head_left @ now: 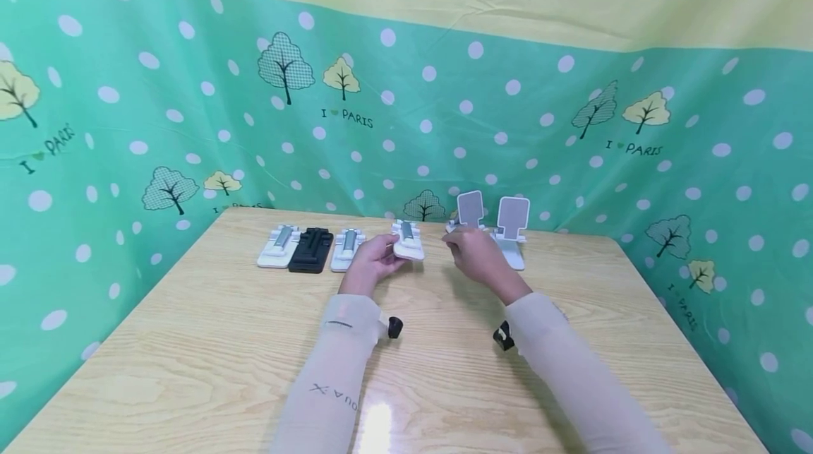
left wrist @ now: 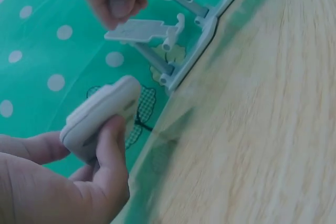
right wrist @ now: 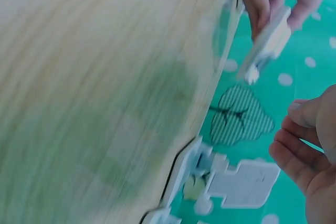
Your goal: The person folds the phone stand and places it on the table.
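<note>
My left hand (head_left: pixel 373 260) grips a folded white phone stand (head_left: pixel 409 248) above the back of the table. In the left wrist view, the thumb and fingers hold the stand (left wrist: pixel 102 116) by its sides. My right hand (head_left: pixel 475 253) is to the right, just in front of an unfolded white phone stand (head_left: pixel 471 208). The right wrist view shows that hand (right wrist: pixel 315 142) with relaxed, slightly bent fingers and nothing between them, apart from the unfolded stand (right wrist: pixel 247 183). A second unfolded stand (head_left: pixel 513 215) stands upright to its right.
Left of my left hand lie a folded white stand (head_left: pixel 346 251), a black one (head_left: pixel 310 251) and another white one (head_left: pixel 278 249) in a row. The wooden table (head_left: pixel 254 355) ends at a green polka-dotted curtain (head_left: pixel 356 171) behind the stands.
</note>
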